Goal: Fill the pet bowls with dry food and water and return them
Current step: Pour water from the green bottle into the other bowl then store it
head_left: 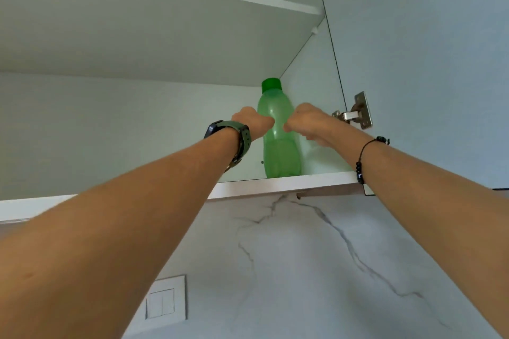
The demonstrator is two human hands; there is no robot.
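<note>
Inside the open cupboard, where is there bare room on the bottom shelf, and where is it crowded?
Bare: the bottom shelf left of the green bottle, as far as the left forearm lets it show. Crowded: the right corner, where the left hand and right hand flank the bottle beside the cupboard wall and hinge.

Both arms raised, left hand (252,122) and right hand (308,124) curled

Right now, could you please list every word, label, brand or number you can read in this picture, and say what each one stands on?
None can be read.
Green bottle: no label or print shows.
Watch on the left wrist: its face is turned away.
Wall switch: plain, unmarked.
Cabinet hinge: any stamp is too small to read.
</note>
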